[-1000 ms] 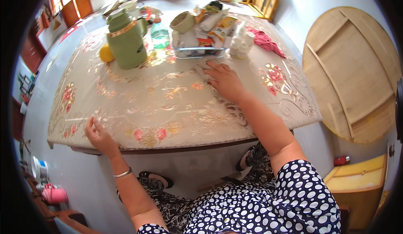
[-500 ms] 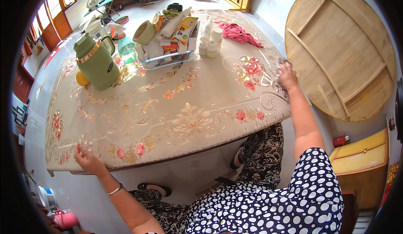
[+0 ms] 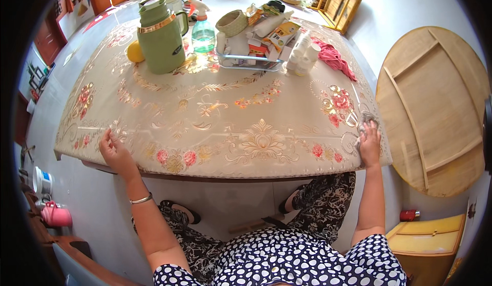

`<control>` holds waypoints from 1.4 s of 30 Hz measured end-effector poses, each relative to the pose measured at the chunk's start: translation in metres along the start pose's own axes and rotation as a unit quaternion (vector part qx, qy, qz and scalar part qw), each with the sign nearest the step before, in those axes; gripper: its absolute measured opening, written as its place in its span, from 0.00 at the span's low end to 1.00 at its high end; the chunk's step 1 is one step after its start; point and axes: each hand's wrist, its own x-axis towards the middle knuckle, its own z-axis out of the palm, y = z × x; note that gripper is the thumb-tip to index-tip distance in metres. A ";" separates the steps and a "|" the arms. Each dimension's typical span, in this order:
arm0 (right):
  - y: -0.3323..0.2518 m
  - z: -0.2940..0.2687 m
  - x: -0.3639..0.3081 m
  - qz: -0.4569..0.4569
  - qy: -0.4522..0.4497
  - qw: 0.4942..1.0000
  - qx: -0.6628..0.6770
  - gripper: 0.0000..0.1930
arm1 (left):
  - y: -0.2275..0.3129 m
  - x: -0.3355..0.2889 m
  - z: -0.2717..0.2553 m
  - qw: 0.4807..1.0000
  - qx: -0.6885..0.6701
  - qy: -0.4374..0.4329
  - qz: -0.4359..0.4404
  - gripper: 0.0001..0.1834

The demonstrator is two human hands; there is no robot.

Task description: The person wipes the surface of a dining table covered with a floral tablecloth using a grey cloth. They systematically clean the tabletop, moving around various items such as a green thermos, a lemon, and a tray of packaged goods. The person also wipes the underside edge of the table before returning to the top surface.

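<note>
A wadded grey cloth (image 3: 367, 118) lies against the tablecloth (image 3: 220, 145) near its right edge. My right hand (image 3: 370, 146) presses on it, fingers closed over the bunched fabric, which partly hides under them. At the table's near left, my left hand (image 3: 117, 154) is at the patterned cover with loosely bent fingers; I see nothing held in it. The tablecloth is beige with embossed gold scrolls and red flowers.
Toward the back stand a green thermos jug (image 3: 160, 45), a spray bottle (image 3: 203, 34), a clear tray (image 3: 248, 62) full of packets, and white bottles (image 3: 303, 58). A pink cloth (image 3: 334, 59) lies to their right. A round wooden tabletop (image 3: 433, 111) leans at the right wall.
My right hand and the grey cloth have moved nearer along the table's right edge. My left hand remains by the near left edge. The view has shifted, so the table sits differently.
</note>
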 end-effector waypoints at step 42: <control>-0.322 0.034 0.057 -0.338 -0.011 0.923 0.185 0.20 | -0.002 0.006 0.001 0.999 0.016 -0.028 0.025 0.13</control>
